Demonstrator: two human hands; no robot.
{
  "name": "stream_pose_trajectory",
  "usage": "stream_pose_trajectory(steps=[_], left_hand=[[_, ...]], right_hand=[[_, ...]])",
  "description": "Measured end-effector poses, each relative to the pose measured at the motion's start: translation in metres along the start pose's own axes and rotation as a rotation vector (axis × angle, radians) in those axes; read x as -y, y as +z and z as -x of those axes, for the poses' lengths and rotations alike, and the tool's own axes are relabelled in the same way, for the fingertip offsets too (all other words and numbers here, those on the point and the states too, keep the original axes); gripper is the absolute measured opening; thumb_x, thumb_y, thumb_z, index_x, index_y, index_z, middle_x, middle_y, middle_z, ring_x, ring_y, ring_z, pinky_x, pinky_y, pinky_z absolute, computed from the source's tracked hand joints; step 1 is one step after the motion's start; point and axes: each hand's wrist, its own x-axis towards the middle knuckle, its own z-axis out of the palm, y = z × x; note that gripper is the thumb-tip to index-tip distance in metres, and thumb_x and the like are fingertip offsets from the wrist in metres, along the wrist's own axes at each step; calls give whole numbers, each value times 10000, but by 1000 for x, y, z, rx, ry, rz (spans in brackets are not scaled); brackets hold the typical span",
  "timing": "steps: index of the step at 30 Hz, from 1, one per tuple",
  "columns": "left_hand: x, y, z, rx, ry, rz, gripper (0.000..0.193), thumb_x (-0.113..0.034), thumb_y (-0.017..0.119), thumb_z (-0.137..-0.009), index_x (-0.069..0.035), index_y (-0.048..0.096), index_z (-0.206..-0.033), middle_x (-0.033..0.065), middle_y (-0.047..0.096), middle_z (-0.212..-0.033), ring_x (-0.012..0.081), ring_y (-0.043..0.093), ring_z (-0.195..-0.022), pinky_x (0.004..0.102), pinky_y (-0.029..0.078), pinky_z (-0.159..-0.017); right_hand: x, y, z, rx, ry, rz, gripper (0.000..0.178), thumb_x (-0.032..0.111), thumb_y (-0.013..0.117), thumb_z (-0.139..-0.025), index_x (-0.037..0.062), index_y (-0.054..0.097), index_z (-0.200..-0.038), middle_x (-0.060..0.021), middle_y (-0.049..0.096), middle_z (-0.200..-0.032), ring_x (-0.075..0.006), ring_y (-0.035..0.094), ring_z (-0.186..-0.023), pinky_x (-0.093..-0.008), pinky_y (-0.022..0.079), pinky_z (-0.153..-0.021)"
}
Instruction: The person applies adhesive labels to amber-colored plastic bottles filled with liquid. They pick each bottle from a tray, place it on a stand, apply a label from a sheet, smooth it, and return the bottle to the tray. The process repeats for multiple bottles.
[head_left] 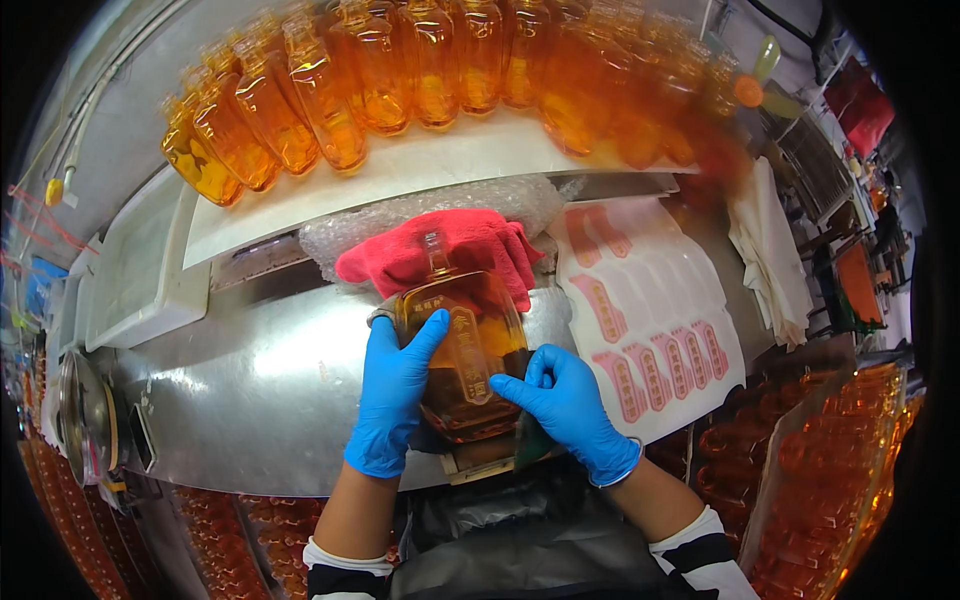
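Observation:
A flat, wide glass bottle [440, 392] of amber liquid leans in front of me, its narrow neck pointing away and resting by a pink-red cloth [400, 252]. My left hand [392, 385], in a blue glove, grips the bottle's left side, with the thumb lying on its face. A long decorated label [470, 355] runs down the middle of the glass. At the label's lower right, my right hand [562, 405], also gloved in blue, presses its thumb tip while the other fingers are curled in. Whether those fingers pinch anything is hidden.
Several amber bottles [375, 80] stand in a row on a white-covered shelf at the back. Bubble wrap [330, 240] lies behind the cloth. A label sheet [650, 300] with pink labels is to the right, a white bin [140, 270] to the left. Bottle crates [810, 480] flank the metal table [240, 400].

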Motion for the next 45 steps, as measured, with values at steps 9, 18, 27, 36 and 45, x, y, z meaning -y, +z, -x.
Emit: stream_pose_trajectory(steps=[9,18,27,36,45], left_hand=[[-3,-2,2,22,-52,-43,535,-191,689,-786,16,407,-1190,132,538,-1099,198,546,-990,311,476,-824],[31,-17,48,163,107,-199,953,-138,733,-702,-11,85,-1388,179,300,-1306,266,362,-1206,377,353,-991],[34,-17,48,115,115,-358,955,-230,742,-700,7,114,-1379,204,245,-1311,293,314,-1224,406,307,-1007],[0,-36,-11,297,-241,358,497,-413,335,-951,-18,455,-1228,137,538,-1160,229,535,-1039,355,423,-907],[-54,-5,-20,409,160,-226,413,-407,626,-807,-31,601,-978,74,608,-795,124,548,-678,265,452,-588]], right_hand=[[0,-2,-1,16,20,42,323,285,714,-772,82,495,-649,32,430,-571,-53,380,-524,-211,338,-487],[16,-33,-28,-58,-75,-378,219,199,588,-869,10,624,-972,-60,625,-911,-118,590,-821,-262,485,-729],[87,18,-94,134,-874,602,100,187,620,-731,88,619,-732,-92,583,-729,-291,563,-708,-402,436,-625],[17,-30,33,307,-1122,875,399,73,657,-591,180,662,-975,51,613,-855,-155,527,-682,-284,409,-588],[-34,-59,54,-428,-350,-94,130,101,588,-802,50,660,-896,-59,624,-789,-208,556,-711,-279,443,-681]])
